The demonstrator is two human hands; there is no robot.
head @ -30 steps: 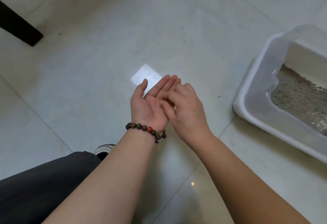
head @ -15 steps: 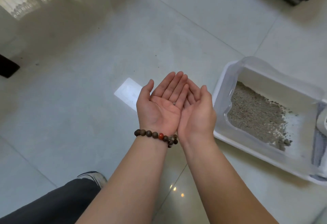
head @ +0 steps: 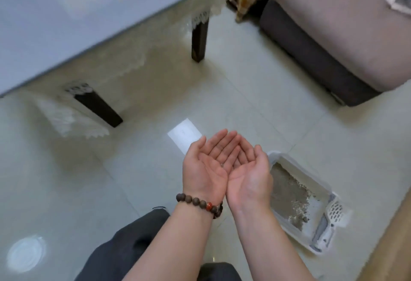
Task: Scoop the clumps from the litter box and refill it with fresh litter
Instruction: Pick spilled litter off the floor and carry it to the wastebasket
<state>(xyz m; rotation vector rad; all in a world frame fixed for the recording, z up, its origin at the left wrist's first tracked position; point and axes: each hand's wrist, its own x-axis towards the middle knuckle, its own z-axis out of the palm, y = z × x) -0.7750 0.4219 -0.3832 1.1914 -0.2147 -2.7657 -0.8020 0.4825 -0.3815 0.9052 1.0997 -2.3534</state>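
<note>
Two palms face up, cupped side by side: my left hand and right hand touch along their edges, fingers relaxed, gripping nothing. Just right of them, the white litter box sits on the pale tiled floor. Dark table legs stand far left; a sofa far right.

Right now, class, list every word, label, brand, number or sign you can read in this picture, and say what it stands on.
None can be read.
The white card on the floor: its face looks blank, with only faint marks too blurred to read.
The litter box and the scoop at its end: no label shows.
The bead bracelet on the left hand: no lettering visible.
The right hand holds nothing printed.
</note>
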